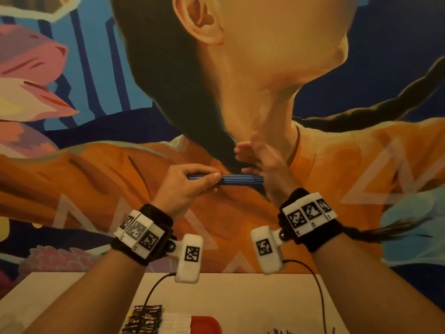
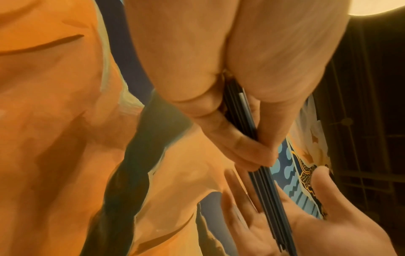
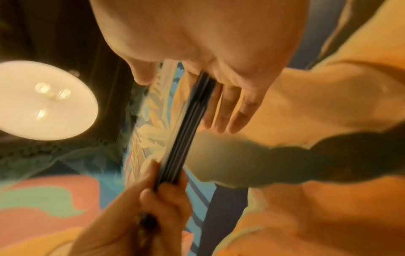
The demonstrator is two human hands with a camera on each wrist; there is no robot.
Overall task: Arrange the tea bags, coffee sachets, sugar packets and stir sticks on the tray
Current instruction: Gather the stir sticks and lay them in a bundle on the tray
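High above the table my left hand [image 1: 192, 180] grips a level bundle of blue stir sticks [image 1: 240, 178] between thumb and curled fingers. The same bundle of stir sticks [image 2: 266, 188] runs from that hand [image 2: 245, 138] toward my right palm. My right hand [image 1: 255, 160] stands with its fingers straight, its flat palm pressed against the bundle's right ends. From the right wrist, the sticks [image 3: 186, 136] meet the open palm [image 3: 219, 83]. Dark coffee sachets [image 1: 144, 319] lie at the table's near edge beside white packets [image 1: 177, 320]. No tray is in view.
A white table [image 1: 240, 292] fills the bottom of the head view, against a painted mural wall [image 1: 96, 165]. On it lie a red object [image 1: 206, 324], more blue sticks [image 1: 279, 331] at the lower edge, and two black cables [image 1: 317, 285]. A round ceiling lamp [image 3: 41, 100] glows overhead.
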